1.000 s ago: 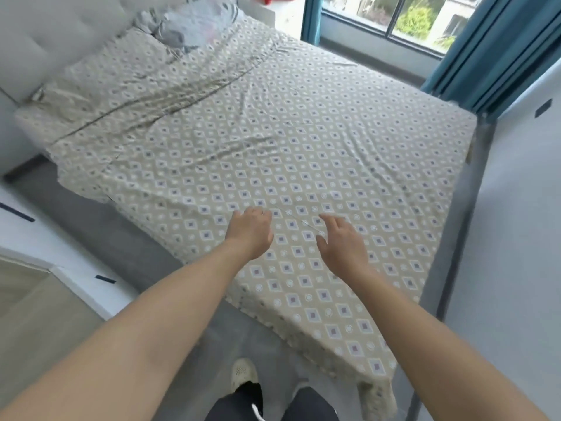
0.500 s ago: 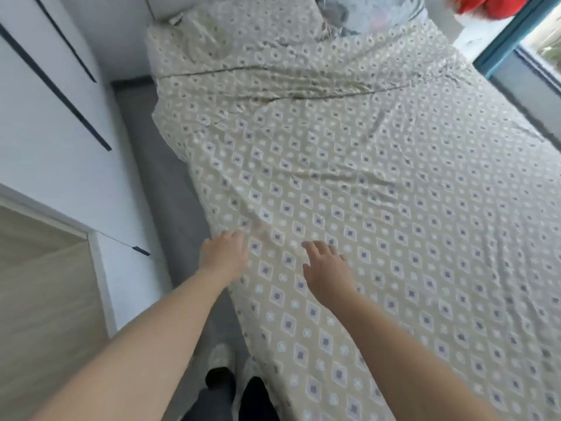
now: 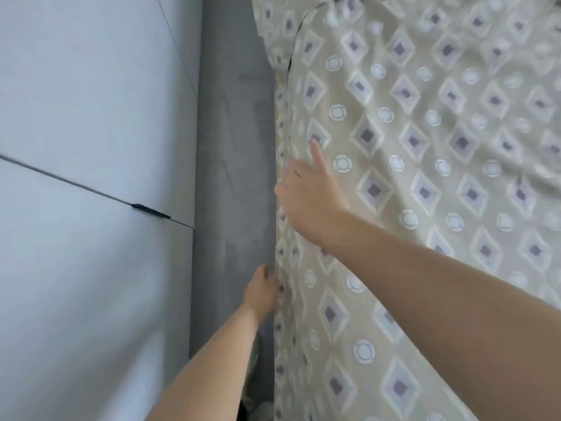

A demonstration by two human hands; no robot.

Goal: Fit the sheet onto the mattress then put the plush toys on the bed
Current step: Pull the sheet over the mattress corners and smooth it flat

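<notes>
The beige sheet (image 3: pixel 425 165) with purple diamonds and white rings covers the mattress and fills the right half of the head view. My right hand (image 3: pixel 309 196) lies at the mattress's left edge, thumb stretched over the top of the sheet, fingers bent down over the side. Lower down, my left hand (image 3: pixel 261 291) is against the hanging side of the sheet, fingertips at the fabric's edge; whether it pinches the cloth is unclear. No plush toys are in view.
A narrow strip of grey floor (image 3: pixel 233 165) runs between the bed and a white wardrobe (image 3: pixel 91 117) with a black handle (image 3: pixel 150 211). My feet show at the bottom by the bed's side.
The view has swung down and closer to the bed's left side. Both hands moved from the top of the sheet to its left edge, the left one dropping down the side.
</notes>
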